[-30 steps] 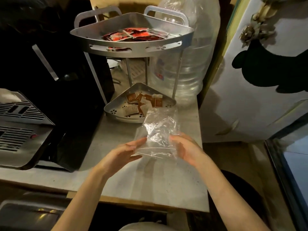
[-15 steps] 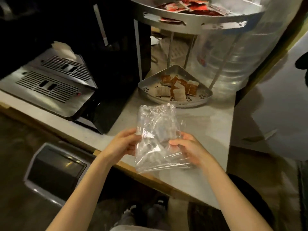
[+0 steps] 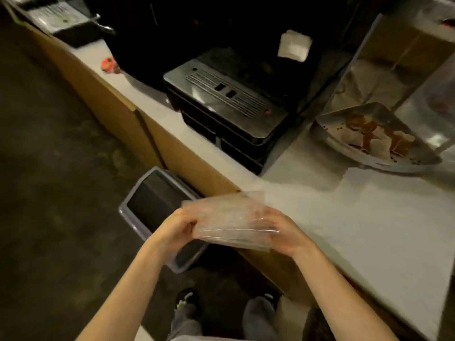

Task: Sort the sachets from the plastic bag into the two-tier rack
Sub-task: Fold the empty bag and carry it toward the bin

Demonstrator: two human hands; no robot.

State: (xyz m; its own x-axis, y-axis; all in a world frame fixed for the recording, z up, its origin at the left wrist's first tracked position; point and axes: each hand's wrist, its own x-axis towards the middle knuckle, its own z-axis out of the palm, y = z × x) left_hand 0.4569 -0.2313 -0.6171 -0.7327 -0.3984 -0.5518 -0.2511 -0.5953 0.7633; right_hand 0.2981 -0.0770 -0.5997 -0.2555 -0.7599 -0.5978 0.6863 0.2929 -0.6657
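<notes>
The pale bench [image 3: 369,217] carries a black machine with a slotted metal tray [image 3: 229,99] and, at its right, the rack's lower tier [image 3: 330,134] holding brown sachets [image 3: 376,139]. A grey bin [image 3: 152,205] stands on the floor beside the bench. Above the bench edge, the left hand [image 3: 178,231] and right hand [image 3: 286,233] each grip one end of the clear plastic bag [image 3: 231,222], holding it flat between them.

The scene was dim and warm-toned, with motion blur smearing everything. The pale table [image 3: 369,217] caught the most light, while the floor [image 3: 49,193] and the black coffee machine [image 3: 221,57] sank into shadow. Wide-angle distortion bent the edges.
</notes>
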